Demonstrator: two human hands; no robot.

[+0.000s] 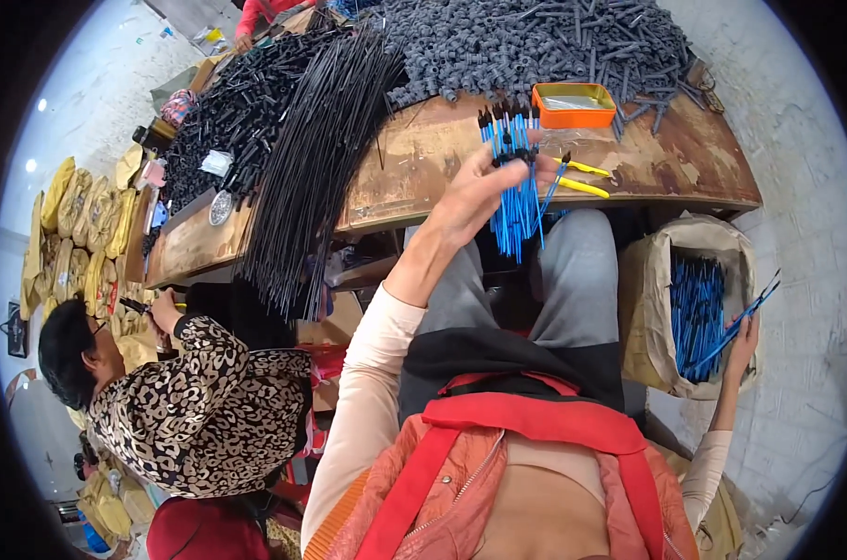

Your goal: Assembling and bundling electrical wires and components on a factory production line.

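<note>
My left hand (pixel 484 187) is closed around a bundle of thin blue rods with black tips (pixel 510 224), held upright over my lap at the table's front edge. One more blue rod (pixel 556 182) slants beside the bundle, apart from most of it. Low on the right, my right hand (pixel 747 342) grips a few blue rods with dark ends (pixel 758 301) beside an open paper sack (pixel 634 322). Inside that sack stand many more blue rods (pixel 692 303). Yellow-handled pliers (pixel 582 189) lie on the table next to my left hand.
Grey plastic pieces (pixel 526 47) pile along the back of the wooden table (pixel 409 159). An orange tin (pixel 574 118) stands near them. Long black rods (pixel 316 140) overhang the front edge. A co-worker (pixel 190 392) sits at left; another person's red sleeve (pixel 260 13) shows at the far side.
</note>
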